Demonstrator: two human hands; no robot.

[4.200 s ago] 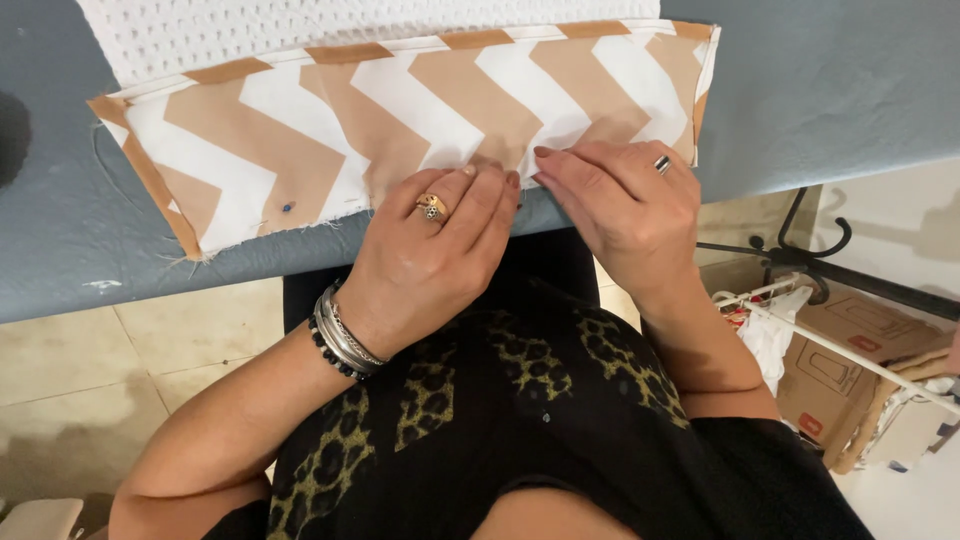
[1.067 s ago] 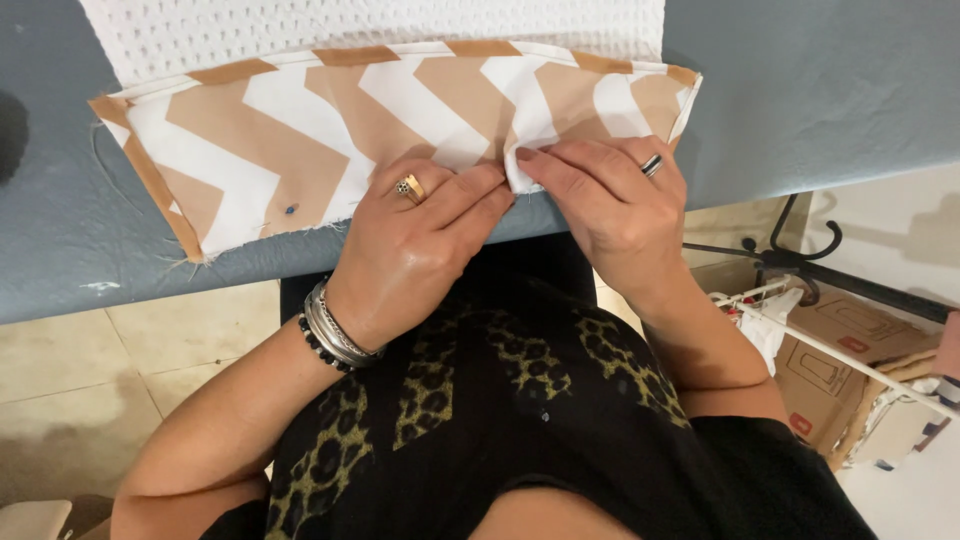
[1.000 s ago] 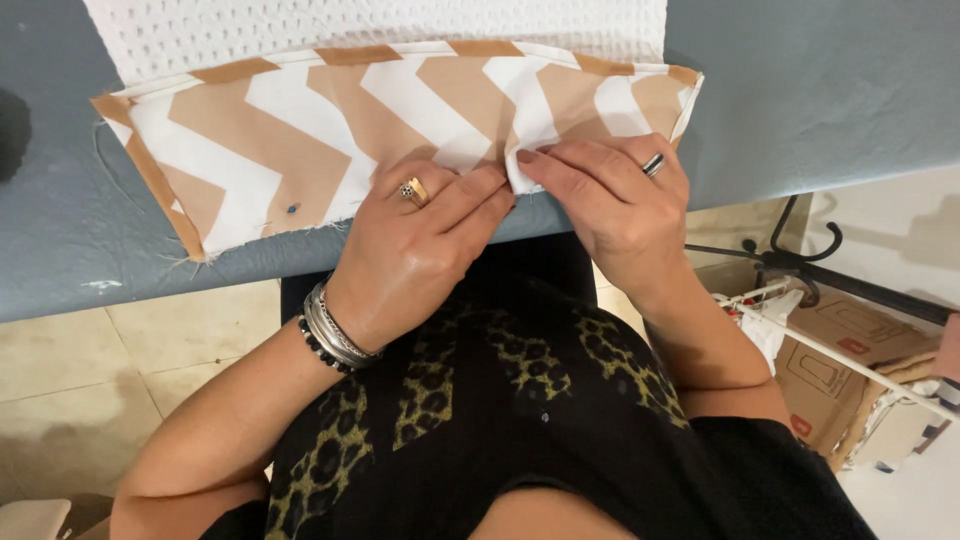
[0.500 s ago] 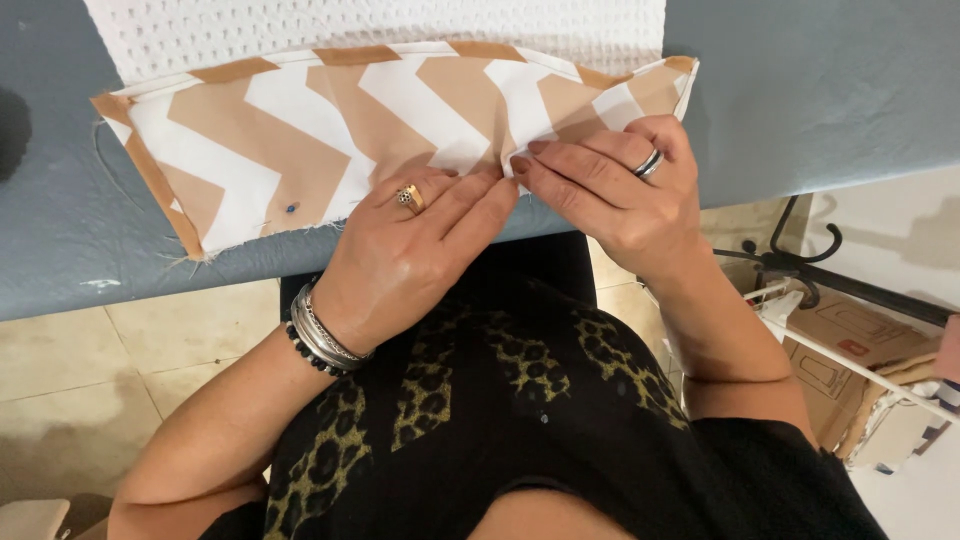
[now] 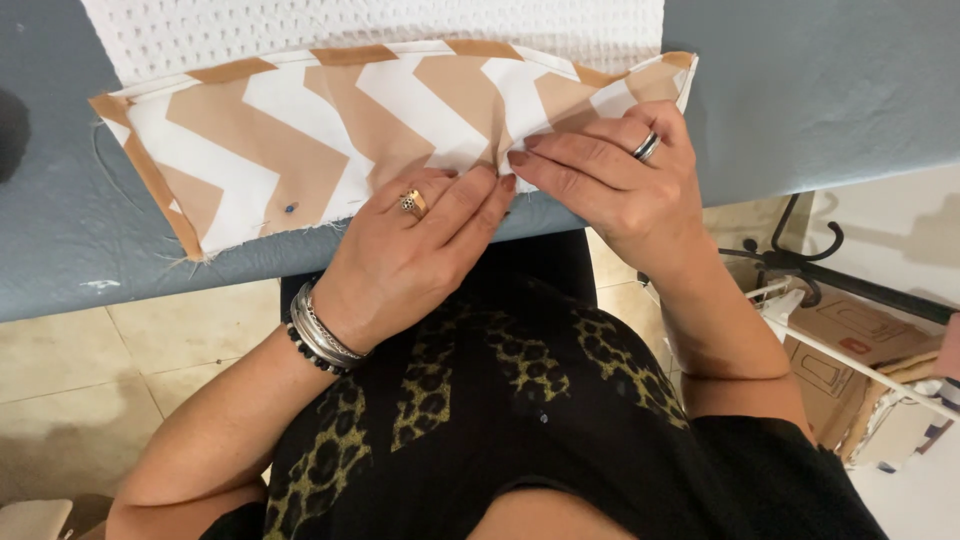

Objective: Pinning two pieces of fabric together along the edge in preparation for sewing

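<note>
The chevron fabric piece, tan and white, lies along the near edge of the grey padded board, with a white waffle-textured cloth just beyond its far edge. Against the view of a few seconds ago, the piece's right end has changed: then it lay flat and both hands pressed the near edge side by side; now that end is rumpled and drawn toward the middle of the piece, and the right hand has slid up over it. The right hand's fingers are nearly straight and closed together, lying on top of the fold, with the thumb hidden beneath (so whether it truly pinches the cloth or only presses it, I cannot tell). The left hand has barely shifted; it sits at the piece's near edge, fingers gently curled and together, tips meeting the right hand's fingertips on the same crease, apparently clamping the cloth there, though its thumb is hidden too. Judging from this, the work has moved from smoothing the near edge to folding or turning it in at the piece's right-hand part. A small dark-headed pin sits in the piece toward its left end, well apart from both hands, and frayed threads trail off the left near corner. Right of the board, cardboard boxes stand on the floor.
</note>
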